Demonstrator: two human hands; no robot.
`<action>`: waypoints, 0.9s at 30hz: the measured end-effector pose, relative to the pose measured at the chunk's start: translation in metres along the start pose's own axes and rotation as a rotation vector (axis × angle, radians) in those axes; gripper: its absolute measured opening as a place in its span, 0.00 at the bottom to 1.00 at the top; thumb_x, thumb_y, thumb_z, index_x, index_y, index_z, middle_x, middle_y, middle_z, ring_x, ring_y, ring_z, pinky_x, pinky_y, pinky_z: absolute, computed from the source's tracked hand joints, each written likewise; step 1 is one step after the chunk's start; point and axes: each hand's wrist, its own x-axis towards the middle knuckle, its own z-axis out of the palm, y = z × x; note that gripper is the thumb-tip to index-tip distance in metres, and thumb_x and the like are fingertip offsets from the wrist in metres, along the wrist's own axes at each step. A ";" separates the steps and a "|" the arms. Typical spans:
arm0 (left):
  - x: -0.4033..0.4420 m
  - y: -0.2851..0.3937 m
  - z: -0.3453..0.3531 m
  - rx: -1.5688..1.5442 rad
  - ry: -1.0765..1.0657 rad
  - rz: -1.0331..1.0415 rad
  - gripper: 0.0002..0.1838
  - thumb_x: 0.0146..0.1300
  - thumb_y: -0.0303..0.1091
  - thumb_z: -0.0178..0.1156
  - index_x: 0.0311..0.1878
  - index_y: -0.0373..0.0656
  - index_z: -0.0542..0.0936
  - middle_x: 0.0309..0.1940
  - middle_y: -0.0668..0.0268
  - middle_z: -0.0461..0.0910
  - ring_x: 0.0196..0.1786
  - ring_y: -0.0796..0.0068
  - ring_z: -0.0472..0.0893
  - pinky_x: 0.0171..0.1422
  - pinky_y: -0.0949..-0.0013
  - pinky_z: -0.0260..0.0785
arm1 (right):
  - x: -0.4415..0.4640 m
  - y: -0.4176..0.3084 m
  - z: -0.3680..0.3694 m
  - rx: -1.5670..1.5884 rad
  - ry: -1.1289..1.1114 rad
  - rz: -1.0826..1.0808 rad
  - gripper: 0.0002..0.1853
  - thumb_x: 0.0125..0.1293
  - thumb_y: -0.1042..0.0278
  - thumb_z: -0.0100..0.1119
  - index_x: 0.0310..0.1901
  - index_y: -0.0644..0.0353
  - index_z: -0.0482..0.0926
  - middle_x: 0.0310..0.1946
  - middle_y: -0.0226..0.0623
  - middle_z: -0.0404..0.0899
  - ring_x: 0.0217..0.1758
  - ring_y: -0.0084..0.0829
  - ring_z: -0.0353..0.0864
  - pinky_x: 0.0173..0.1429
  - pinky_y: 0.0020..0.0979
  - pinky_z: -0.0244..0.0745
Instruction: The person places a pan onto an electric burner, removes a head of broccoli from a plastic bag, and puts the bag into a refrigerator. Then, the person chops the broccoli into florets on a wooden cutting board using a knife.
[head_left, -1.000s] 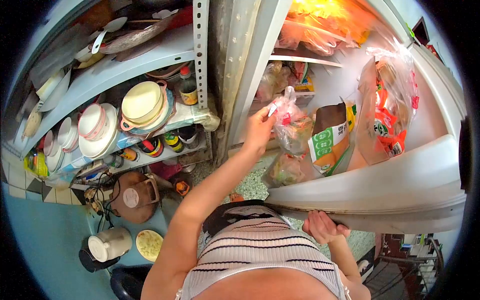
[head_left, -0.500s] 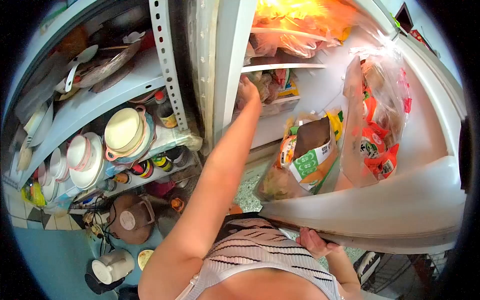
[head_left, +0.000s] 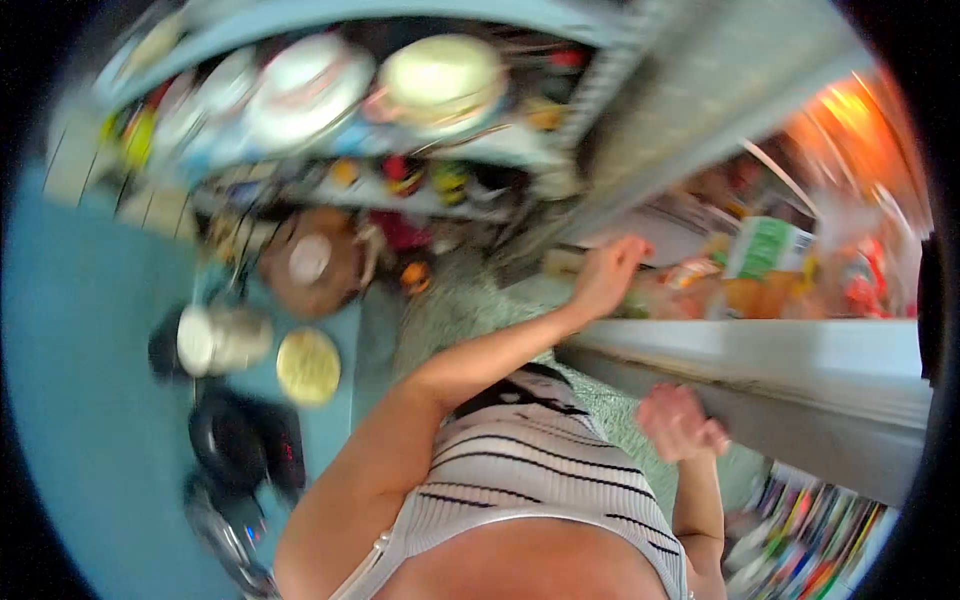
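The view is blurred by motion. My left hand (head_left: 608, 278) is at the mouth of the open fridge, just above the inner edge of the fridge door (head_left: 770, 385). Its fingers are loosely bent and nothing shows in them. Below the door's outer edge is my right hand (head_left: 682, 422), its thumb apart from the fingers and nothing visible in it. Whether it touches the door is unclear. A green and white packet (head_left: 768, 250) stands in the door shelf, with red and orange packaging (head_left: 865, 280) to its right.
Stacked bowls (head_left: 443, 82) and plates stand on a shelf at the upper left. Below are a brown lidded pot (head_left: 312, 262), a white container (head_left: 215, 340), a plate of food (head_left: 308, 367) and a black appliance (head_left: 230, 440). Books or magazines (head_left: 810, 530) are at the lower right.
My left hand has come out of the fridge interior, down and to the right. My right hand has left its grip on the door edge. The view has swung left and the door appears narrower.
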 end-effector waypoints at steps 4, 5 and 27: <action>-0.079 0.020 -0.078 0.063 0.206 -0.111 0.15 0.68 0.41 0.47 0.40 0.38 0.76 0.30 0.61 0.80 0.32 0.64 0.79 0.37 0.65 0.68 | 0.042 0.027 0.052 0.142 0.248 0.343 0.07 0.56 0.60 0.56 0.23 0.49 0.76 0.30 0.24 0.80 0.35 0.23 0.77 0.58 0.31 0.57; -0.101 0.026 -0.088 0.046 0.205 -0.179 0.15 0.68 0.41 0.48 0.41 0.38 0.76 0.33 0.61 0.81 0.35 0.68 0.80 0.40 0.68 0.69 | 0.041 0.037 0.057 0.151 0.248 0.407 0.10 0.57 0.60 0.58 0.21 0.49 0.74 0.29 0.23 0.79 0.34 0.23 0.77 0.56 0.29 0.59; -0.251 0.026 -0.197 0.065 0.750 -0.372 0.16 0.69 0.39 0.46 0.44 0.35 0.76 0.34 0.63 0.80 0.37 0.75 0.78 0.46 0.72 0.70 | 0.318 -0.106 0.071 1.401 0.479 0.302 0.13 0.54 0.69 0.62 0.43 0.58 0.79 0.33 0.39 0.78 0.38 0.40 0.75 0.46 0.37 0.66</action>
